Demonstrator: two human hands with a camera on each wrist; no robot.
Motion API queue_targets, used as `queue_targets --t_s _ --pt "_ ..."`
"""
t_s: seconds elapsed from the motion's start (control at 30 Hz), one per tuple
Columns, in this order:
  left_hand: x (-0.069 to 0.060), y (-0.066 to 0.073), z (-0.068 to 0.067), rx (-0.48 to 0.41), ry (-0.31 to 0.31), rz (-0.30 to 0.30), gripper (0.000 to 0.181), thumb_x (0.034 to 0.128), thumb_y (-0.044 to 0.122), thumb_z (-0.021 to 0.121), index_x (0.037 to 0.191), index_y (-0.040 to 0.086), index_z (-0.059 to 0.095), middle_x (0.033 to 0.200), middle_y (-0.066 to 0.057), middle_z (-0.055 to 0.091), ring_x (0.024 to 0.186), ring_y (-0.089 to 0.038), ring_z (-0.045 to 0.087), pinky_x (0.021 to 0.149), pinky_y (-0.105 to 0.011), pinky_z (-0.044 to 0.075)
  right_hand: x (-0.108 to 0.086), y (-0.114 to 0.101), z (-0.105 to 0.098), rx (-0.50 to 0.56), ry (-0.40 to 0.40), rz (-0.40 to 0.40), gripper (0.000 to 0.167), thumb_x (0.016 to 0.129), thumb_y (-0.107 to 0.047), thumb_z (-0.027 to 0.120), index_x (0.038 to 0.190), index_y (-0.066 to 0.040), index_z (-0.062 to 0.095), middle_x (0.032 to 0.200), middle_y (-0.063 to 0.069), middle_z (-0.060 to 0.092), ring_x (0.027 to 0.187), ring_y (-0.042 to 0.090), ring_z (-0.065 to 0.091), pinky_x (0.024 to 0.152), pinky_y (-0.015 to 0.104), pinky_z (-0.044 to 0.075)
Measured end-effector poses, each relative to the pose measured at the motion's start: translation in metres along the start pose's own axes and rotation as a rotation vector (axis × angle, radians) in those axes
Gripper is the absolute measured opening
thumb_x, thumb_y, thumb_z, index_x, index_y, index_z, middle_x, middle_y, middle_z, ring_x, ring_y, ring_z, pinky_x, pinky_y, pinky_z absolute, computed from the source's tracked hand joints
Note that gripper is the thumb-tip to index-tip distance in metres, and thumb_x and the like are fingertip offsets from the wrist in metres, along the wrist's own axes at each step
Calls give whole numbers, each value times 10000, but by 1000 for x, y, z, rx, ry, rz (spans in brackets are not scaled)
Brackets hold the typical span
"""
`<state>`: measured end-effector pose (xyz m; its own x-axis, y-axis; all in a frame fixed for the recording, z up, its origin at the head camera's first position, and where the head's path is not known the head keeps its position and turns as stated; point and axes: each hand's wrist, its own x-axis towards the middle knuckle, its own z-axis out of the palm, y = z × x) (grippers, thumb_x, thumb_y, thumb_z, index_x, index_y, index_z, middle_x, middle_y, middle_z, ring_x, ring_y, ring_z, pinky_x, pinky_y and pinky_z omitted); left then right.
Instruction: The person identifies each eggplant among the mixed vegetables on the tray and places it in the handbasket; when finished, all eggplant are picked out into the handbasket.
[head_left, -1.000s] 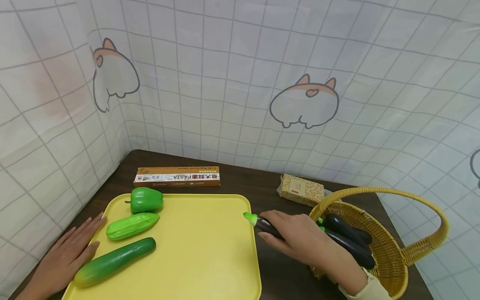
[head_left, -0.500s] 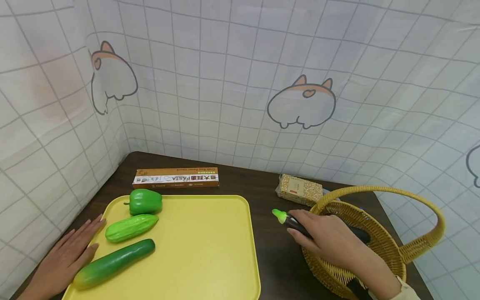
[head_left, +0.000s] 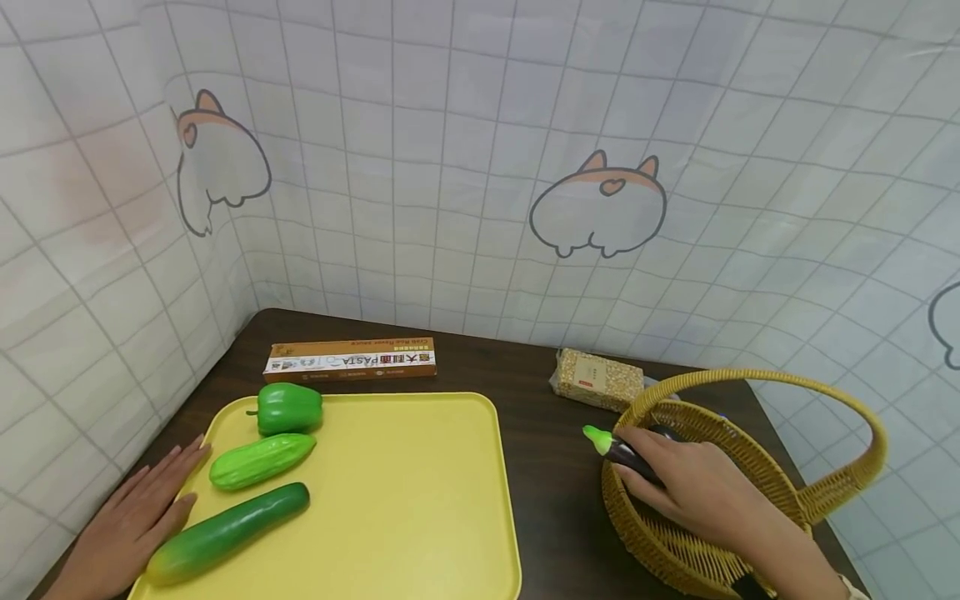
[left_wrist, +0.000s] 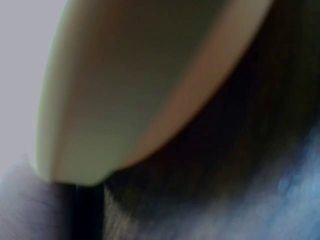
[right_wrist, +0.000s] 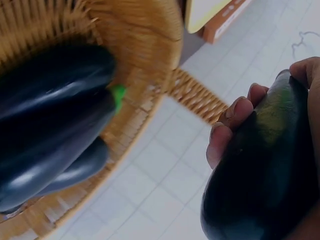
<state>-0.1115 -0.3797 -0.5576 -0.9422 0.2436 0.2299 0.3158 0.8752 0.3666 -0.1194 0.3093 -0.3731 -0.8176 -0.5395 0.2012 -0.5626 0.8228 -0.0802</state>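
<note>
My right hand [head_left: 697,487] grips a dark purple eggplant [head_left: 630,457] with a bright green stem end, held over the left rim of the wicker basket [head_left: 630,533]. The right wrist view has its glossy body [right_wrist: 260,170] between thumb and fingers. Several other eggplants [right_wrist: 60,75] lie in the basket there. My left hand [head_left: 138,521] rests with fairly straight fingers along the left rim of the yellow tray [head_left: 405,500]. Near it on the tray are a long dark green cucumber [head_left: 232,533], a light green ridged gourd [head_left: 262,461] and a green bell pepper [head_left: 288,408]. The left wrist view is blurred.
Behind the tray lies a flat pasta box [head_left: 351,360]. A vacuum pack of pale grains [head_left: 598,379] lies just behind the basket. The basket's tall handle [head_left: 757,377] arches over it. White grid-patterned cloth [head_left: 420,167] surrounds the dark wooden table [head_left: 547,467].
My right hand has moved right with the eggplant, from beside the tray's right edge to above the basket. The left hand and the tray's vegetables stay in place.
</note>
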Motion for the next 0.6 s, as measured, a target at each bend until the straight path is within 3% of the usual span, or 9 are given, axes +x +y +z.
queue_targets --t_s 0.17,0.37,0.6 --pt "-1 1 0 12 -2 -6 660 1147 331 504 1721 249 190 1754 21 161 1581 -91 -13 1202 -255 -166 -11 14 2 -26 -7 19 330 1032 -327 726 1308 -158 661 940 -116 664 576 -45 439 476 246 404" --pt "0 1 -1 24 18 -4 658 1148 323 503 1721 236 192 1751 14 174 1577 -70 -13 1203 -240 -150 -22 31 4 -48 -34 68 304 1028 -347 731 1260 -161 666 892 -131 639 560 -36 420 473 258 395" --pt "-1 1 0 18 11 -6 657 1147 327 504 1721 241 195 1753 20 167 1579 -77 -14 1206 -256 -157 -33 42 6 -92 -32 85 388 1002 -331 761 1307 -103 686 1082 66 765 576 62 602 528 326 539"
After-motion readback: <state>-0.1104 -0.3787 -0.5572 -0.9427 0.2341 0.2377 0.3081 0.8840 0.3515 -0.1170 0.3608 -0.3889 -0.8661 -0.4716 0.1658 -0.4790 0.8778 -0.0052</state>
